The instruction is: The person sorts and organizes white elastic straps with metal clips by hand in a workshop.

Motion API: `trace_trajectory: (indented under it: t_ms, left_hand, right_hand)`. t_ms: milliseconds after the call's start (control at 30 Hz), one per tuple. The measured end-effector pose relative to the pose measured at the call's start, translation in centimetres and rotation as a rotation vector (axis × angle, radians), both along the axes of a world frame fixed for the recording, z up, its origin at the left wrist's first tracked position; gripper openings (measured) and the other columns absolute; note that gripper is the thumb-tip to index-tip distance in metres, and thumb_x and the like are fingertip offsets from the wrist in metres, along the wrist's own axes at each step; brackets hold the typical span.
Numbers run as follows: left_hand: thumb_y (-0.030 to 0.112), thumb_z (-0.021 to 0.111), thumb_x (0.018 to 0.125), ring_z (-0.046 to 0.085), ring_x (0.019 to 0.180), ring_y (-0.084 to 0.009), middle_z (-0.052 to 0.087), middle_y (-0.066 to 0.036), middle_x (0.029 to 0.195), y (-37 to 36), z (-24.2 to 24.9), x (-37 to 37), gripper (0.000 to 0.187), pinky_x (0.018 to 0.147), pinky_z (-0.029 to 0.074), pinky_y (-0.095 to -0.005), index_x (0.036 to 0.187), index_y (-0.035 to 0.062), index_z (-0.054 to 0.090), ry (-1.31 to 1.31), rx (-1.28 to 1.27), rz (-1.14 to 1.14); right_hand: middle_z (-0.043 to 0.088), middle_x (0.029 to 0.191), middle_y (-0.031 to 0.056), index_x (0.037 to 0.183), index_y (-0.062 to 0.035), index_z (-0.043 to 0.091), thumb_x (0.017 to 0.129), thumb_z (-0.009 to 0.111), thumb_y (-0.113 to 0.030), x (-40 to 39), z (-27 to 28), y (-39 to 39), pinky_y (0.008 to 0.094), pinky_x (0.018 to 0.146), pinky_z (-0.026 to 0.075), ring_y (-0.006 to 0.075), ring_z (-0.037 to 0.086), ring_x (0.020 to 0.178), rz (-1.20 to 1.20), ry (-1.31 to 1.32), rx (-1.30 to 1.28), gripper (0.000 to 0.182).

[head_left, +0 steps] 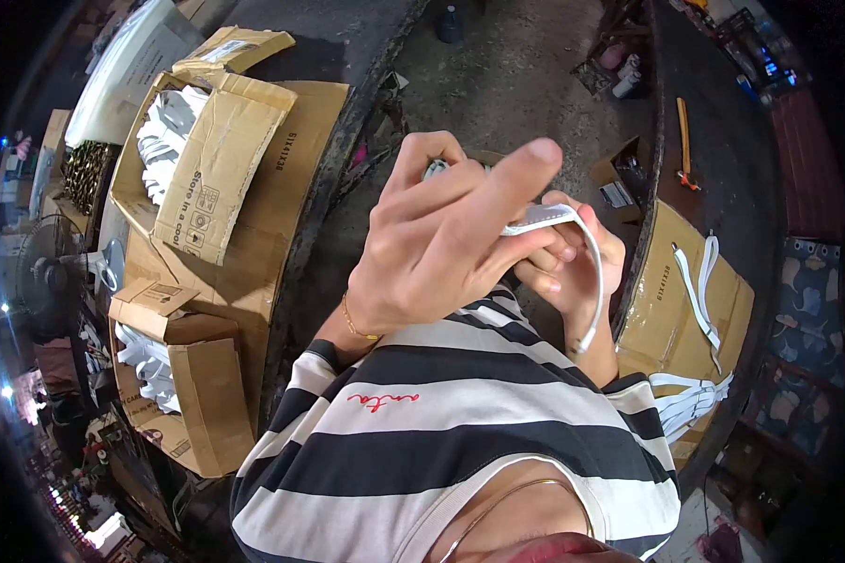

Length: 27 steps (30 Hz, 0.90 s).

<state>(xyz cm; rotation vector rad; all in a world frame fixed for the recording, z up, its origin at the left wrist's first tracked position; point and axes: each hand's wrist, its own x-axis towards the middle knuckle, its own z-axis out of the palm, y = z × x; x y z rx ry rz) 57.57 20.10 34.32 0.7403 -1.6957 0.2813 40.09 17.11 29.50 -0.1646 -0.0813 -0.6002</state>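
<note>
A white strap [538, 219] with a stitched edge lies between my two hands, and its narrow end curves down past the right wrist. My left hand [422, 235] shows its back, with the thumb and fingers pinched around one part of the strap. One left finger points up and out. Held close beside it, my right hand [582, 258] has curled fingers gripping the same strap. My left fingers partly hide the strap, so its far end cannot be seen.
On the left table, two cardboard boxes [225, 169] [207, 394] hold white straps. At right, white straps [690, 403] lie on flattened cardboard [652, 291]. An orange-handled tool [683, 136] lies beyond it. A fan [49, 267] stands far left, and a bottle [450, 25] stands on the floor.
</note>
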Motion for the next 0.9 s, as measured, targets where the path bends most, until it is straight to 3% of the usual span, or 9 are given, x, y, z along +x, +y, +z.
trace_trajectory:
  t_ms: [67,133,200,267,333,400,600,733,900]
  left_hand:
    - [0.007,0.083,0.064,0.058,0.055,-0.0146,0.066,-0.007,0.066,0.2,0.3,0.0,0.062,0.055,0.043,-0.0299,0.114,-0.0095,0.052,-0.057,0.068,0.038]
    - [0.003,0.076,0.068,0.06,0.061,-0.0187,0.065,-0.009,0.07,0.4,0.9,0.1,0.034,0.06,0.044,-0.0328,0.099,-0.0026,0.065,-0.159,0.303,0.117]
    - [-0.001,0.066,0.075,0.06,0.066,-0.0227,0.063,-0.011,0.074,-0.6,-0.4,0.9,0.015,0.065,0.047,-0.0337,0.091,-0.0008,0.065,0.02,0.502,-0.058]
    - [0.007,0.067,0.084,0.06,0.07,-0.0218,0.063,-0.011,0.079,-0.7,-1.6,0.4,0.014,0.065,0.048,-0.0343,0.096,0.001,0.062,0.677,0.862,-0.376]
    - [0.02,0.073,0.082,0.061,0.07,-0.0162,0.064,-0.01,0.08,-1.8,-3.9,0.5,0.029,0.065,0.05,-0.0287,0.1,0.001,0.061,1.061,0.8,-0.899]
    - [0.022,0.072,0.082,0.059,0.067,-0.0187,0.063,-0.011,0.079,-2.0,-4.2,0.8,0.03,0.063,0.048,-0.0311,0.101,0.0021,0.061,1.118,0.806,-1.059]
    - [0.022,0.061,0.091,0.052,0.07,-0.0175,0.053,-0.005,0.078,-1.9,-3.8,0.4,0.02,0.067,0.04,-0.0331,0.101,0.0074,0.053,1.119,0.846,-1.225]
    - [0.02,0.061,0.091,0.051,0.073,-0.0188,0.052,-0.006,0.082,-2.0,-4.1,-0.1,0.019,0.068,0.04,-0.0338,0.101,0.0073,0.052,1.094,0.885,-1.274]
    - [0.019,0.064,0.086,0.051,0.078,-0.0249,0.05,-0.011,0.088,-1.8,-4.2,-2.1,0.022,0.071,0.044,-0.0393,0.089,0.0066,0.047,1.103,0.972,-1.011]
  right_hand:
    - [0.042,0.069,0.0033,0.092,-0.0014,0.051,0.096,0.05,-0.036,-0.1,0.2,0.1,0.0285,0.052,0.035,0.0127,0.037,0.059,-0.018,0.002,-0.054,0.035]
    - [0.045,0.071,0.0022,0.096,0.0008,0.055,0.094,0.052,-0.042,-0.2,2.4,0.5,0.0269,0.05,0.037,0.0105,0.039,0.058,-0.279,0.517,-0.491,0.043]
    - [0.054,0.074,0.0056,0.106,0.0089,0.061,0.095,0.049,-0.043,-1.0,4.7,0.8,0.0246,0.058,0.037,0.0119,0.048,0.063,-0.423,0.701,-0.906,0.055]
    - [0.055,0.08,0.0085,0.107,0.0099,0.061,0.096,0.049,-0.034,-1.7,7.0,0.3,0.0241,0.061,0.039,0.0126,0.049,0.067,-0.473,0.724,-1.139,0.047]
    - [0.055,0.09,0.0118,0.108,0.0112,0.06,0.095,0.049,-0.025,-2.2,7.4,0.3,0.0245,0.063,0.041,0.0136,0.05,0.071,-0.644,0.766,-1.194,0.04]
    - [0.055,0.099,0.014,0.11,0.0119,0.058,0.094,0.048,-0.013,-2.6,7.1,0.3,0.0255,0.067,0.043,0.0143,0.052,0.073,-0.678,0.731,-1.144,0.032]
    - [0.065,0.1,0.0215,0.112,0.0127,0.055,0.086,0.053,0.011,-2.8,6.1,0.9,0.0277,0.076,0.054,0.0173,0.065,0.082,-0.585,0.733,-1.022,0.026]
    - [0.066,0.098,0.0219,0.104,0.0126,0.059,0.083,0.057,0.012,-4.0,5.2,0.0,0.0279,0.074,0.055,0.0187,0.067,0.083,-0.58,0.783,-1.143,0.021]
    - [0.069,0.088,0.0111,0.098,0.0057,0.066,0.082,0.068,0.0,-6.5,2.5,-0.1,0.0239,0.074,0.052,0.0121,0.065,0.082,-0.446,0.93,-0.96,0.018]
